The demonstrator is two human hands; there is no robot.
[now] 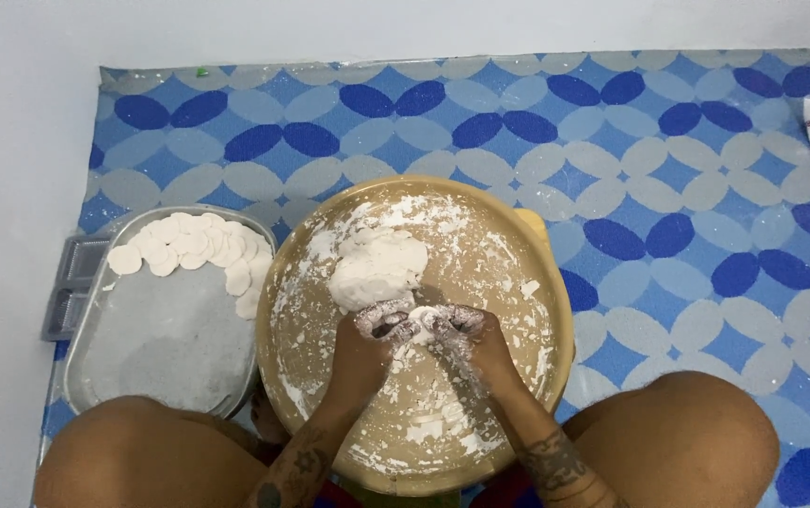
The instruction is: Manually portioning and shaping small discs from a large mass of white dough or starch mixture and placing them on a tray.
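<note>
Down on the floor, two bare knees frame a wide round tan basin (537, 282) dusted with white flour. Over it the left hand (374, 331) and the right hand (469, 329), both floury, meet fingertip to fingertip, pinching a small white piece of dough (421, 320) between them. Just beyond their fingers lies a larger white lump of dough (376, 266), still within the basin. To the left, touching the basin's rim, sits a grey metal tray (165, 339) with flat round white dough discs (193, 249) overlapping along its far edge. Underneath spreads a blue-and-grey patterned mat (668, 179).
</note>
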